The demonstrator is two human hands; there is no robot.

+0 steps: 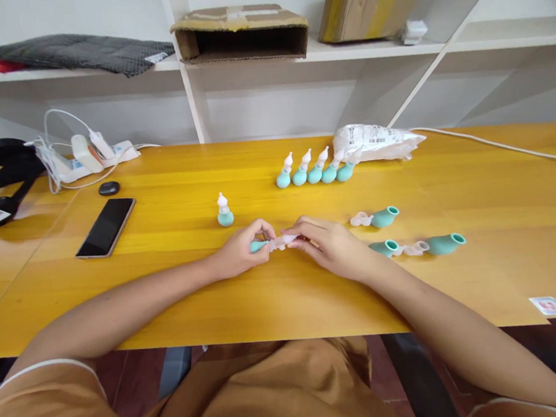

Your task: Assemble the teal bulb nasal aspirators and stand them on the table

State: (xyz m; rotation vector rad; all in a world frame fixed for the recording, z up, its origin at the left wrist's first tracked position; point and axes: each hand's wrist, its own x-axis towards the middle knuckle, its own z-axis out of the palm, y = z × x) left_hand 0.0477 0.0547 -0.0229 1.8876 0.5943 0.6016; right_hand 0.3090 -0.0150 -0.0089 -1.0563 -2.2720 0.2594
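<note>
My left hand is closed around the teal bulb of a nasal aspirator. My right hand pinches the far end of its translucent pinkish nozzle; the two parts meet end to end between my hands. Just beyond my left hand, one assembled aspirator stands upright. To the right of my right hand lie loose parts: a teal bulb beside a clear nozzle, another bulb with a nozzle, and a third bulb partly hidden by my forearm.
Several assembled aspirators stand in a row before a white plastic bag. On the left lie a phone, a small black object and a power strip. A cardboard box sits on the shelf above.
</note>
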